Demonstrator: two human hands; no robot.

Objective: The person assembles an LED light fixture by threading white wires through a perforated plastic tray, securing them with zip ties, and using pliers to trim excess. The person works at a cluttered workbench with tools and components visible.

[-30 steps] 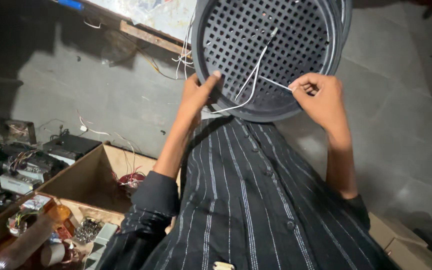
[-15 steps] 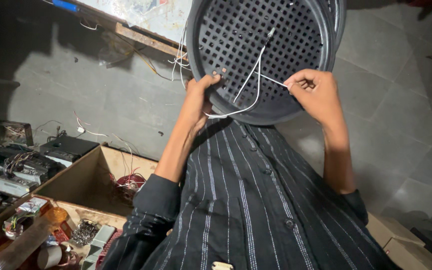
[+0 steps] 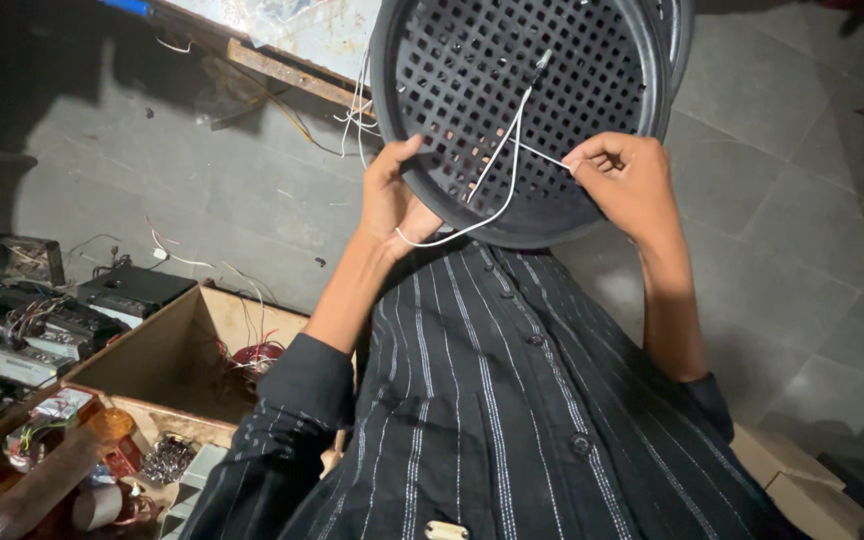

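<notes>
Left hand [image 3: 392, 200] grips the round black grille [image 3: 522, 110] at its lower rim; right hand [image 3: 627, 180] pinches the white wire [image 3: 502, 190] threaded through it. A hard tug risks snapping the wire or tearing it free.

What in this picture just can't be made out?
- Head view: the round black grille is cut off by the top edge.
- Where the white wire ends: hidden inside the right hand.
- Left hand palm: turned away.
- Parts in the cardboard box: too dark and small.

The round grille [image 3: 552, 90] lies ahead of both hands, an open cardboard box [image 3: 167, 350] at left.
</notes>
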